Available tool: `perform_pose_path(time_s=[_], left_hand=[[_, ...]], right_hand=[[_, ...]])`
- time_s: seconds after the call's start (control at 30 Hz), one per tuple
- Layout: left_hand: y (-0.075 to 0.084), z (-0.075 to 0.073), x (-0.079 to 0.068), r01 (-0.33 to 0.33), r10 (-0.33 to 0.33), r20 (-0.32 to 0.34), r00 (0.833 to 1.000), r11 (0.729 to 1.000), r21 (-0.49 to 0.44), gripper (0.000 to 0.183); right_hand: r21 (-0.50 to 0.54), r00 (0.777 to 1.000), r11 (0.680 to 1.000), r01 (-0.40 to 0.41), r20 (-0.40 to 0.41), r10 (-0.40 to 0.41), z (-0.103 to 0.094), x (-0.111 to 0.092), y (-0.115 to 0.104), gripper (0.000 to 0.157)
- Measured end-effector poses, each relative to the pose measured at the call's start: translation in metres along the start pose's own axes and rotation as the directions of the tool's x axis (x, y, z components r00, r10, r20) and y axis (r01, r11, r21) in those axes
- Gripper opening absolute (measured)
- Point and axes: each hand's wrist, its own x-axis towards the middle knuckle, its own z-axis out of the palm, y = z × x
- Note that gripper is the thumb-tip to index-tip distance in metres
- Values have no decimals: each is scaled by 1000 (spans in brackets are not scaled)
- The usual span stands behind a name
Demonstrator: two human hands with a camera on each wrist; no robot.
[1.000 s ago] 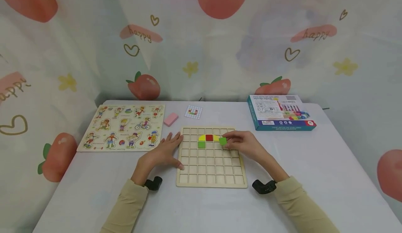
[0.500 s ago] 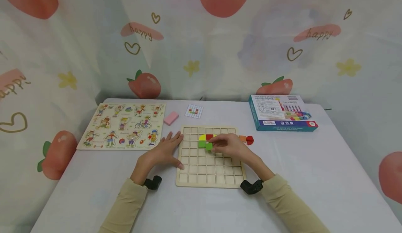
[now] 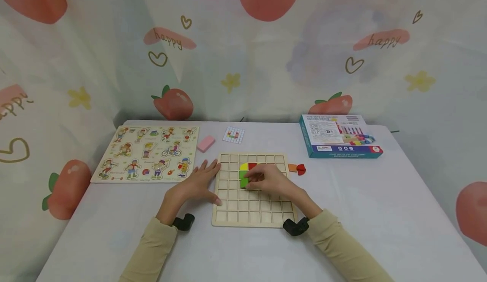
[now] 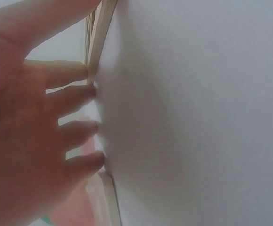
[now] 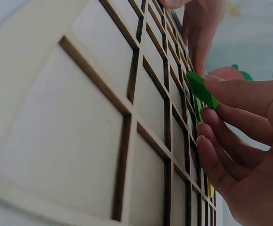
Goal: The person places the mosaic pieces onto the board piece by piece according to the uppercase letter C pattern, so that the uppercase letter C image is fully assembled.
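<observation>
A wooden grid board (image 3: pixel 233 217) lies flat on the white table. My right hand (image 3: pixel 272 181) pinches a green square tile (image 3: pixel 244 183) between thumb and fingers, over the cell just below another green tile (image 3: pixel 242 174). In the right wrist view the pinched tile (image 5: pixel 201 89) stands tilted against the grid. A yellow rounded tile (image 3: pixel 244 166) and a red tile (image 3: pixel 252 165) sit in the row above; the right hand hides cells to their right. My left hand (image 3: pixel 195 185) rests at the board's left edge with fingers spread, touching it; the left wrist view shows its fingers (image 4: pixel 73 98) straight.
An orange piece (image 3: pixel 292 168) and red pieces (image 3: pixel 301 169) lie right of the board. Behind it are a pink block (image 3: pixel 206 143) and a small pattern card (image 3: pixel 233 135). A picture puzzle board (image 3: pixel 144 155) lies left; a box (image 3: pixel 338 138) stands back right.
My right hand has carried the green tile leftward across the board, then slightly nearer, to below the other green tile. The orange and red pieces came into view. My left hand stays put.
</observation>
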Motion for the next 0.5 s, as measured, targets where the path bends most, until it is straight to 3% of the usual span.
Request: perform_pose_path(time_s=[0.5], left_hand=[[1,1,-1,2,-2,-5,1000,1000,1,115]], right_hand=[[-90,998,994,62,-2,-62,7,-2,-3,28]])
